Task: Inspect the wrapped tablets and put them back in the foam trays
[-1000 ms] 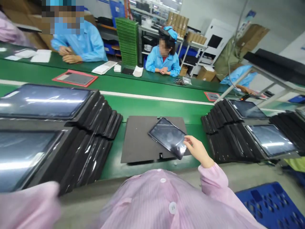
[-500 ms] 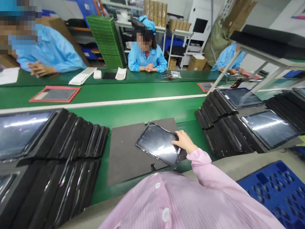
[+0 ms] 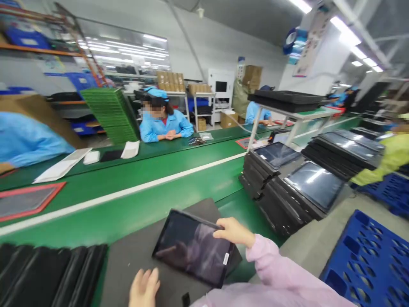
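A dark glass display panel [image 3: 191, 249] with a small white label is tilted over a grey foam sheet [image 3: 128, 260]. Gripping its upper right edge is my right hand [image 3: 232, 231], thumb on the glass and the other fingers over the far edge. My left hand [image 3: 144, 286] shows at the bottom, off the panel's lower left side, fingers raised and holding nothing. Reflections cross the glass. A small black tab [image 3: 185, 299] lies on the foam near the lower edge.
Stacked black trays with panels [image 3: 315, 184] stand at the right, beside a blue plastic pallet [image 3: 367, 260]. More black trays [image 3: 41, 273] lie at lower left. Beyond the green conveyor [image 3: 179, 183] sit people in blue. A red-framed panel [image 3: 28, 200] lies on the belt.
My view has swung up and to the right. The panel, still in my right hand, is raised and tilted more. My left hand has come into view at the bottom.
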Motion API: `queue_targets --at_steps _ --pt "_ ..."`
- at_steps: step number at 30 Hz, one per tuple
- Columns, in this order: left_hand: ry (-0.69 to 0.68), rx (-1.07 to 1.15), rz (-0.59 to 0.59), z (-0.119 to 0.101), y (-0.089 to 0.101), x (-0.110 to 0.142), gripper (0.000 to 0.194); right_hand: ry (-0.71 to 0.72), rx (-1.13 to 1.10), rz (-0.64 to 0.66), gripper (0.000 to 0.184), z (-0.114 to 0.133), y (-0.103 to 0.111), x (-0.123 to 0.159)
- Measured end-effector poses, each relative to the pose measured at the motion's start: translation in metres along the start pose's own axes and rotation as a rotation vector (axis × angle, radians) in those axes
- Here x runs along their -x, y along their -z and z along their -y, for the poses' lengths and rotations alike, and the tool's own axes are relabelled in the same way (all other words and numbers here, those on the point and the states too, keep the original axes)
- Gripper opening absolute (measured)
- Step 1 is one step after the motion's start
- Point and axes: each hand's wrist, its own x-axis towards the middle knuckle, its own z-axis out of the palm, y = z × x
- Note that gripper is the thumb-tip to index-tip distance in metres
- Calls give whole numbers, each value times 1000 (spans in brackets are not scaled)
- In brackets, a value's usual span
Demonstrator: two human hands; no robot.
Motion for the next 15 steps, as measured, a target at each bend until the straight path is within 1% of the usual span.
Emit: queue_targets --at_steps 1,2,3,4,6,8,10,12,13,15 --pt "50 66 8 -4 -6 7 53 29 -37 -18 18 0 -4 5" --pt "54 140 38 -11 -13 15 54 60 -71 -32 15 -1 -9 9" --pt "27 201 134 -20 -21 21 53 91 -103 -39 12 -1 -14 13" --pt "-24 272 179 -31 -28 25 52 122 -131 -37 10 -1 -18 15" --pt "-113 378 140 -50 -39 28 48 184 -181 -25 10 -1 -25 17" --pt "-270 383 70 -59 -41 28 40 266 -265 -47 16 1 -27 17" --pt "-467 321 56 -56 -38 29 28 337 -360 -97 20 3 -25 15" --pt "-609 275 83 -45 -36 31 21 371 -419 -127 16 6 -20 14" --pt "-645 271 93 -39 -35 32 19 374 -427 -124 14 7 -17 13" --pt "-671 276 107 -31 -35 33 20 375 -440 -108 13 8 -12 14"
